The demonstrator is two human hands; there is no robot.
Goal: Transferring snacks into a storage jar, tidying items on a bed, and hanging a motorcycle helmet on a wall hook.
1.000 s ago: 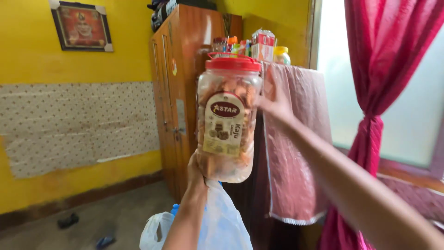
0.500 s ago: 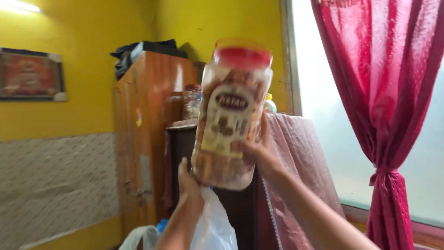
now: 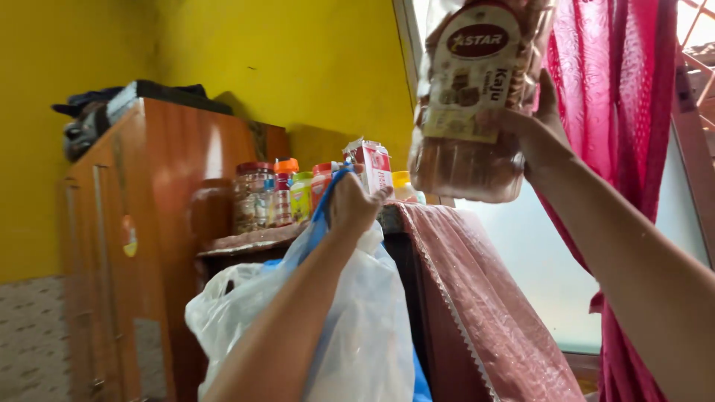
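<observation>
Hanging nearest the camera, a white plastic bag (image 3: 357,327) with blue handles drapes over the left forearm and hides the front of the cabinet behind it. The left hand (image 3: 351,202) is raised at the centre of the view, its fingers (image 3: 372,199) curled together into a fist on the bag's blue handles. To the right, the right hand (image 3: 535,123) holds a large clear plastic jar (image 3: 477,97) of brown biscuits up against the window; the jar's top is cut off by the upper edge of the view. The right fingers (image 3: 497,117) are wrapped round the jar's lower half, clamped across its paper label, with the palm behind the jar. Below and between the two arms, a pink cloth (image 3: 477,298) with a white trim falls over the side of the cabinet's surface (image 3: 246,242). On that surface, just beyond the left hand, stands a row of small jars (image 3: 272,193) with red, orange and green lids, and a red-and-white carton (image 3: 372,165) partly hidden by the left fist. Left of these rises a tall wooden wardrobe (image 3: 141,238) with dark bundles on its top. Farthest back are the yellow wall (image 3: 283,59), the bright window and a red curtain (image 3: 607,97) behind the raised jar.
</observation>
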